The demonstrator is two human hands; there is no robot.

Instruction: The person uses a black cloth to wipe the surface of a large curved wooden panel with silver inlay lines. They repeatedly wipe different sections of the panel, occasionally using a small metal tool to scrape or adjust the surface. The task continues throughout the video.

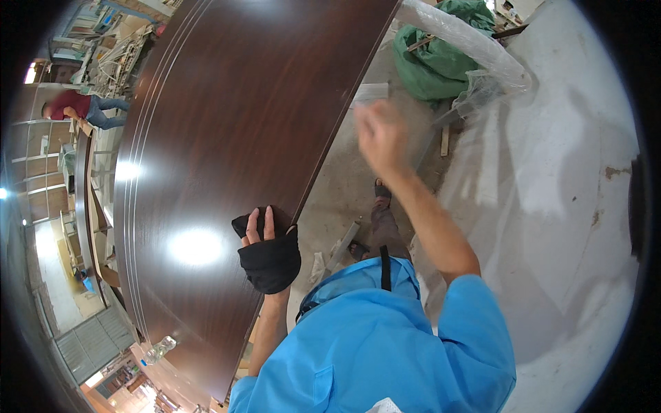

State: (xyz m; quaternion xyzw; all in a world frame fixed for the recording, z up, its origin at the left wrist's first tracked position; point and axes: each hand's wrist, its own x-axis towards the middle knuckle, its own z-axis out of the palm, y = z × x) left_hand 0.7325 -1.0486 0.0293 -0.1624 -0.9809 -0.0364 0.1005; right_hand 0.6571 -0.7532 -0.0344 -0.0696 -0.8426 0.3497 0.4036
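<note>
A large dark-brown wood-grain panel [234,124], like a door, stands before me with light parallel grooves near its far left side. My left hand [268,251] wears a black glove that leaves some fingers bare. It rests on the panel face by the right edge, fingers stretched upward, gripping nothing that I can see. To the right of the panel, my right hand [383,134] is raised in the air, touching nothing visible. Motion smears its fingers, so what they hold, if anything, is unclear.
Clear plastic wrap [475,45] and a green sack [430,65] lie at the upper right beside a pale wall [551,206]. A clear bottle [160,350] is at lower left. Another person [86,109] works at the far left near stacked wood scraps [120,65].
</note>
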